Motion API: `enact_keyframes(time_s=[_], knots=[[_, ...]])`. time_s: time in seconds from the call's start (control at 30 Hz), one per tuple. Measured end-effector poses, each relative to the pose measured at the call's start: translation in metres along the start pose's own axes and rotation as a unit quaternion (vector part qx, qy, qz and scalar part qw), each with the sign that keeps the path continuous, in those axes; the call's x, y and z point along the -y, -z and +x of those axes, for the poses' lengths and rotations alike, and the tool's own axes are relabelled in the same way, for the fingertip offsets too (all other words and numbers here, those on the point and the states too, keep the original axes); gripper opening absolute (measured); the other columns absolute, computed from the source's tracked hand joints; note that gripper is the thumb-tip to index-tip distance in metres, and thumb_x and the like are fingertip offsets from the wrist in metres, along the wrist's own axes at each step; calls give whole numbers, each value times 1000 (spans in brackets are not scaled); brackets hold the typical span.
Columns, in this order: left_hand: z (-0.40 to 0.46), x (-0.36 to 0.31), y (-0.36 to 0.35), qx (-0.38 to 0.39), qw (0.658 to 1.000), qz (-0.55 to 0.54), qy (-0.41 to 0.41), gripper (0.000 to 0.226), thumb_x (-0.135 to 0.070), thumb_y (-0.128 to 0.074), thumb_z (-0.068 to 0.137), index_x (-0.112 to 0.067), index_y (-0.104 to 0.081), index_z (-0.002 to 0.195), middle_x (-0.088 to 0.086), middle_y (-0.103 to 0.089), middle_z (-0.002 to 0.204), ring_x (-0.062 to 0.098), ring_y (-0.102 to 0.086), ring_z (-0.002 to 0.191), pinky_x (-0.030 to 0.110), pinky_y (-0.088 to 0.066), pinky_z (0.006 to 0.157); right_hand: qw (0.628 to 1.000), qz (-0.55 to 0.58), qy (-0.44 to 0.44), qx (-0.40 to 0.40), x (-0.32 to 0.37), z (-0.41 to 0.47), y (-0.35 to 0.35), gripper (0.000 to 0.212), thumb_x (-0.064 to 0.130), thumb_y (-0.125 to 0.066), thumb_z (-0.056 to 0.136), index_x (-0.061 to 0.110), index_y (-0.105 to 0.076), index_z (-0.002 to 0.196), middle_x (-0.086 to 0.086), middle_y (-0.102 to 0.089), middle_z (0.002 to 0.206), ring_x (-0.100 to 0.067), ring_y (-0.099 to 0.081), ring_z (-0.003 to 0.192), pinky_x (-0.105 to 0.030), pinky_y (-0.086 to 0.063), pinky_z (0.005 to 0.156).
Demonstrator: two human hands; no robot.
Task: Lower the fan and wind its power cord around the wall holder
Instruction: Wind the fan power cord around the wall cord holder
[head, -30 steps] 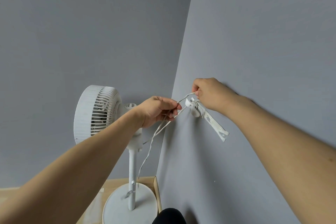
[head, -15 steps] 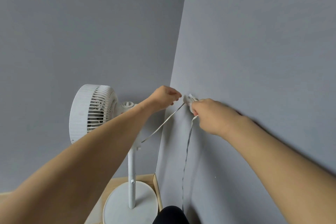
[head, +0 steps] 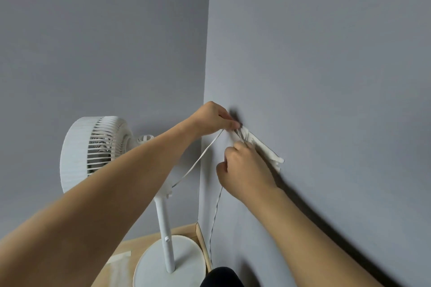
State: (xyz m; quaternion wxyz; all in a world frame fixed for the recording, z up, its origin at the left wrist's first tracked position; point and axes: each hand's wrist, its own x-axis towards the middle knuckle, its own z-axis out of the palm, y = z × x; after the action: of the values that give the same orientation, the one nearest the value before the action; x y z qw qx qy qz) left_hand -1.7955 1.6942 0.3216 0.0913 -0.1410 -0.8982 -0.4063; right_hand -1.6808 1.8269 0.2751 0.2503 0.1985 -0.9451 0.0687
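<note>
A white pedestal fan (head: 98, 151) stands in the room corner on a round base (head: 172, 261). Its flat white power cord (head: 198, 161) runs from the fan's neck up to a white wall holder (head: 258, 144) fixed on the right wall. My left hand (head: 214, 119) pinches the cord at the holder's upper end. Just below the holder, my right hand (head: 245, 170) grips another stretch of the cord, and the rest hangs down along the wall (head: 215, 212) toward the floor.
Two grey walls meet in the corner behind the fan. The fan stands on a light wooden platform (head: 130, 249) with a raised edge by the right wall. A dark rounded object (head: 221, 277) shows at the bottom edge.
My left hand rose from beside the fan to the holder's top, keeping the cord taut. My right hand dropped from the holder's top to below it, and a length of cord now hangs down the wall.
</note>
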Motion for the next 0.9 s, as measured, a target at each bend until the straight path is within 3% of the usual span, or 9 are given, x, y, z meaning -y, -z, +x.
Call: enact_keyframes(time_s=[0.1,0.2,0.3,0.37,0.47,0.53,0.67,0.8,0.9], knots=[[3,-8,-2,0,999,51,15,28,-38,-82,70,-12,-77,81,4,-70,75,13,-53,61,23,-41,56,969,197,-78,-129,9,-14,-25,19,12,-48,88,3,-61,78,-10,-57,91,-27,-52,94,-38,-44,84],[6,-13,-2,-2,996,91,20,27,-40,-82,67,-16,-76,76,-11,-63,60,6,-51,55,20,-36,50,878,391,-181,-206,24,-25,-45,15,8,-48,90,10,-63,93,1,-52,102,-19,-53,98,-37,-47,86],[9,-15,0,6,993,114,15,28,-42,-82,64,-17,-76,73,-6,-67,65,10,-53,60,21,-38,53,776,497,-305,-242,35,-24,-55,21,12,-50,90,24,-56,106,9,-51,106,-5,-52,100,-22,-44,85],[11,-17,1,14,991,130,12,29,-43,-83,62,-18,-76,73,-2,-66,69,13,-54,63,22,-38,55,707,548,-375,-244,37,-17,-57,27,12,-52,89,25,-52,112,6,-53,104,-5,-52,97,-13,-40,78],[13,-22,2,24,989,148,10,30,-42,-85,60,-17,-75,73,-1,-64,68,14,-54,64,23,-39,56,646,587,-438,-213,36,-2,-60,35,15,-54,89,22,-49,122,-1,-54,101,-14,-55,95,-18,-41,80],[14,-24,2,25,987,156,10,30,-41,-86,60,-16,-75,73,-2,-63,67,14,-53,63,22,-38,54,654,579,-447,-192,32,6,-63,25,17,-55,91,20,-54,116,-3,-58,97,-20,-57,93,-22,-43,80],[16,-24,3,31,986,160,16,30,-39,-86,60,-16,-74,74,-4,-61,66,12,-52,62,23,-37,53,707,531,-434,-172,24,14,-72,7,19,-54,92,18,-58,98,5,-59,83,-16,-56,80,-18,-38,63],[17,-25,3,39,986,162,9,25,-36,-86,64,-18,-69,67,-6,-57,62,10,-50,59,23,-35,52,766,461,-426,-137,22,26,-78,8,24,-52,93,17,-54,97,9,-56,90,-18,-57,87,-25,-36,71],[18,-24,2,38,986,163,6,25,-35,-86,63,-18,-68,67,-5,-57,63,10,-49,58,22,-36,51,817,389,-408,-121,16,33,-80,12,22,-48,95,15,-57,100,1,-64,96,-22,-62,93,-27,-40,70]])
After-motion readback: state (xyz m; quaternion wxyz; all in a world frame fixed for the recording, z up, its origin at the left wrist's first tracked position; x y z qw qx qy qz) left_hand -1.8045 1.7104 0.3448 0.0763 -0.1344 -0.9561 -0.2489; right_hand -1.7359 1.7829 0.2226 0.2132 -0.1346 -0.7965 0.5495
